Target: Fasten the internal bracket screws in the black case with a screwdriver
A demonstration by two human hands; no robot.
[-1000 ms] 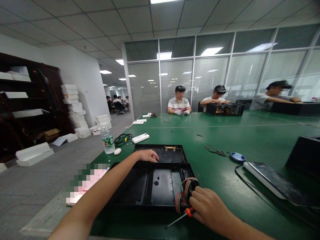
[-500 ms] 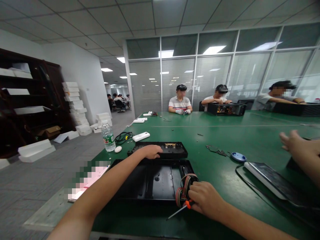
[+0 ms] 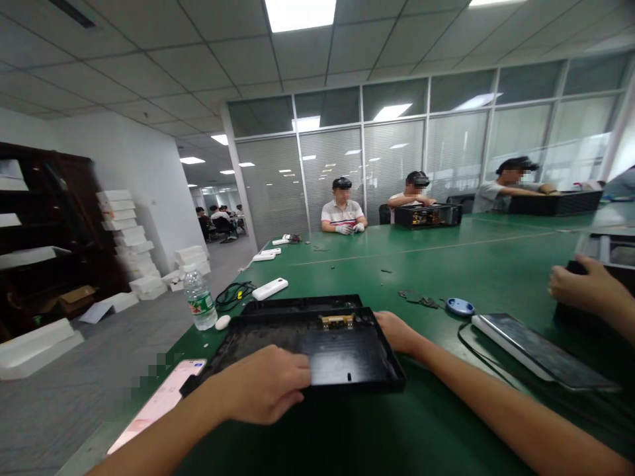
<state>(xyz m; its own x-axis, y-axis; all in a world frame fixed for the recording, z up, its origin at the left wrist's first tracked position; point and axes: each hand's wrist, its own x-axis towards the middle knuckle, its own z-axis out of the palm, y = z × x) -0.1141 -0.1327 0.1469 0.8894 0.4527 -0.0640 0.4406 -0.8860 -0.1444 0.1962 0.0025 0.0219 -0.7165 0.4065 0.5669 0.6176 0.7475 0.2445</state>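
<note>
A shallow black casing panel (image 3: 317,357), with a brass-coloured part (image 3: 338,322) near its far right corner, lies in front of me over another black casing (image 3: 302,305) that shows behind it. My left hand (image 3: 270,383) is closed on the panel's near edge, fingers curled. Against the panel's far right corner is my right hand (image 3: 397,332); its fingertips are hidden behind the rim, so I cannot see what they hold. Neither the screwdriver nor the striped ribbon cables can be seen now.
Left of the panel are a phone (image 3: 159,403), a water bottle (image 3: 199,301) and a white oval object (image 3: 223,322). A blue round dish (image 3: 460,307) and a dark-screened device (image 3: 540,350) lie right. A neighbour's hand (image 3: 585,284) touches equipment; other people sit across the green table (image 3: 342,264).
The panel with the brass-coloured part has come nearer, over the other casing. My left hand moved to its near edge, my right hand to its far right corner. The view shifted right.
</note>
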